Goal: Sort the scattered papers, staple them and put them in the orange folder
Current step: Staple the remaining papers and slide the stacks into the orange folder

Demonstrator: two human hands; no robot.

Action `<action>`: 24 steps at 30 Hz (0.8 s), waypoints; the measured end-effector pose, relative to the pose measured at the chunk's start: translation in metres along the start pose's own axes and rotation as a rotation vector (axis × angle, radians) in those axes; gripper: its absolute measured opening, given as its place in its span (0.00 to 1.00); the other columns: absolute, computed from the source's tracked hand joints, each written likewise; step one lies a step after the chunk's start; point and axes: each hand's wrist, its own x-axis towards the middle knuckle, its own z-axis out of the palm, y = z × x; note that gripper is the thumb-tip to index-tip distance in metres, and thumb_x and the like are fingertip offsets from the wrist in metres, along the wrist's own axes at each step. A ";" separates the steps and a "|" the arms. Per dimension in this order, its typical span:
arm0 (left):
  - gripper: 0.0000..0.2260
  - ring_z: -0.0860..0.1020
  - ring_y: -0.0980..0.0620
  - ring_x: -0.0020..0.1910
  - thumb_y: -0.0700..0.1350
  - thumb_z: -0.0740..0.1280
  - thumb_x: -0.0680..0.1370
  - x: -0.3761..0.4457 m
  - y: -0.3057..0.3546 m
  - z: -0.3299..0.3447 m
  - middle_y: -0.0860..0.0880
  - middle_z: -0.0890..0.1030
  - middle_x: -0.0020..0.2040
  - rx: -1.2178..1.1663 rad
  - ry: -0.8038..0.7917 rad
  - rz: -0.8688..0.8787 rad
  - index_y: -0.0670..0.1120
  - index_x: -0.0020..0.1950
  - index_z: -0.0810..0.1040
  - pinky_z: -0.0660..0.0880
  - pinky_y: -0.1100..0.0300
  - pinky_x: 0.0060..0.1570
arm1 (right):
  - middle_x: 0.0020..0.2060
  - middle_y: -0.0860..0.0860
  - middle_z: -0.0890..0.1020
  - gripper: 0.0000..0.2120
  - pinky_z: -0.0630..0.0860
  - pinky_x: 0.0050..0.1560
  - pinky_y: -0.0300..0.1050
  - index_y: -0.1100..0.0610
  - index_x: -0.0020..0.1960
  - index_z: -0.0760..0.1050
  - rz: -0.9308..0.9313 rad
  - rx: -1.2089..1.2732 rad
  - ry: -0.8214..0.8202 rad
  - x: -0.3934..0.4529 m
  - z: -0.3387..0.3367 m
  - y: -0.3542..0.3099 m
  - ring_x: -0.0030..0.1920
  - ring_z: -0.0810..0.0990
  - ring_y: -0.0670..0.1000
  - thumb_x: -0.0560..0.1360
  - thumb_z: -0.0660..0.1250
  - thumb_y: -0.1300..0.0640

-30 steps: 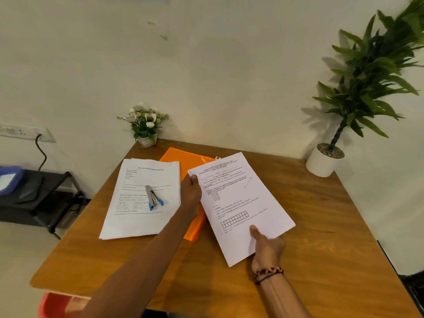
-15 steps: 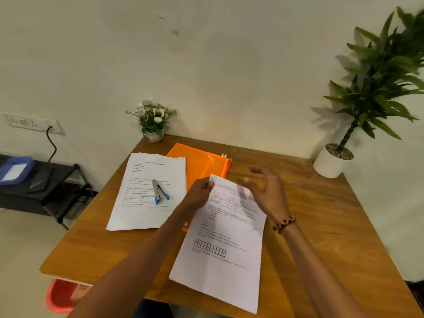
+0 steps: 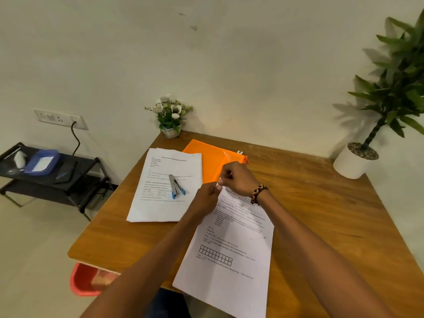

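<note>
Left hand (image 3: 207, 195) and right hand (image 3: 237, 179) both pinch the top corner of the printed sheets (image 3: 231, 246). Orange folder (image 3: 210, 160) lies just beyond the hands; stapler (image 3: 176, 188) rests on the paper stack (image 3: 165, 180) to their left.

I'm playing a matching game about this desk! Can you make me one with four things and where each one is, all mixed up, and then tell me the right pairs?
Things:
1. stapler
2. orange folder
3. flower pot
4. paper with the grid

Places:
A. in the table's far corner, by the wall
B. pinched at its top by both hands
C. lying on the left stack of papers
D. flat on the table, partly under the papers

Pairs: 1-C, 2-D, 3-A, 4-B. The left hand and right hand meet at that paper's top edge.
</note>
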 end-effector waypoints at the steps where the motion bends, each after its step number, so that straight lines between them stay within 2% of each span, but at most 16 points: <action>1: 0.15 0.80 0.50 0.45 0.55 0.58 0.85 -0.004 -0.004 -0.002 0.51 0.82 0.44 -0.015 0.046 -0.024 0.48 0.50 0.78 0.73 0.58 0.43 | 0.35 0.44 0.85 0.07 0.80 0.41 0.51 0.55 0.38 0.80 -0.004 0.007 0.000 0.002 0.004 -0.002 0.38 0.81 0.42 0.74 0.75 0.58; 5: 0.12 0.82 0.52 0.51 0.57 0.66 0.81 -0.021 -0.015 -0.010 0.51 0.84 0.53 -0.163 0.307 -0.065 0.50 0.52 0.81 0.80 0.57 0.51 | 0.35 0.46 0.84 0.07 0.81 0.43 0.56 0.55 0.37 0.81 -0.010 0.025 -0.016 0.016 0.020 -0.013 0.39 0.81 0.46 0.72 0.76 0.60; 8: 0.10 0.82 0.58 0.48 0.54 0.69 0.80 -0.028 -0.021 -0.016 0.55 0.85 0.48 -0.192 0.436 -0.074 0.49 0.51 0.83 0.75 0.66 0.44 | 0.34 0.47 0.83 0.07 0.81 0.43 0.56 0.53 0.36 0.81 -0.025 0.028 -0.062 0.023 0.029 -0.027 0.38 0.81 0.47 0.70 0.77 0.60; 11: 0.06 0.82 0.59 0.45 0.51 0.70 0.80 -0.031 -0.028 -0.021 0.58 0.84 0.44 -0.262 0.540 -0.120 0.50 0.48 0.84 0.77 0.64 0.44 | 0.37 0.51 0.85 0.08 0.79 0.41 0.52 0.58 0.40 0.83 -0.006 0.048 -0.145 0.035 0.039 -0.039 0.40 0.82 0.50 0.74 0.75 0.54; 14: 0.07 0.82 0.57 0.46 0.51 0.69 0.81 -0.031 -0.033 -0.022 0.55 0.85 0.47 -0.294 0.568 -0.147 0.50 0.50 0.84 0.79 0.60 0.48 | 0.39 0.59 0.85 0.20 0.71 0.38 0.49 0.65 0.43 0.81 0.009 0.047 -0.175 0.053 0.054 -0.053 0.41 0.82 0.59 0.77 0.70 0.46; 18: 0.06 0.82 0.56 0.44 0.50 0.67 0.82 -0.034 -0.029 -0.022 0.56 0.84 0.45 -0.296 0.552 -0.161 0.51 0.49 0.82 0.74 0.64 0.41 | 0.40 0.55 0.83 0.23 0.71 0.36 0.48 0.59 0.41 0.77 0.048 -0.112 -0.167 0.077 0.078 -0.083 0.43 0.82 0.58 0.75 0.69 0.37; 19: 0.05 0.83 0.55 0.44 0.49 0.67 0.82 -0.035 -0.029 -0.022 0.56 0.84 0.45 -0.301 0.553 -0.170 0.52 0.49 0.82 0.74 0.64 0.40 | 0.41 0.54 0.82 0.23 0.71 0.36 0.47 0.57 0.44 0.77 0.062 -0.165 -0.175 0.081 0.085 -0.090 0.45 0.81 0.58 0.74 0.69 0.35; 22: 0.04 0.83 0.54 0.42 0.48 0.66 0.83 -0.033 -0.031 -0.024 0.54 0.83 0.45 -0.302 0.556 -0.219 0.55 0.50 0.79 0.76 0.63 0.38 | 0.53 0.55 0.82 0.32 0.75 0.47 0.48 0.57 0.60 0.76 0.161 -0.263 -0.219 0.093 0.106 -0.101 0.54 0.81 0.58 0.70 0.72 0.32; 24: 0.03 0.82 0.54 0.40 0.48 0.65 0.83 -0.033 -0.031 -0.025 0.51 0.83 0.46 -0.295 0.556 -0.261 0.54 0.50 0.78 0.76 0.62 0.36 | 0.57 0.55 0.81 0.33 0.77 0.53 0.52 0.56 0.64 0.75 0.215 -0.313 -0.223 0.096 0.116 -0.104 0.58 0.80 0.58 0.69 0.75 0.36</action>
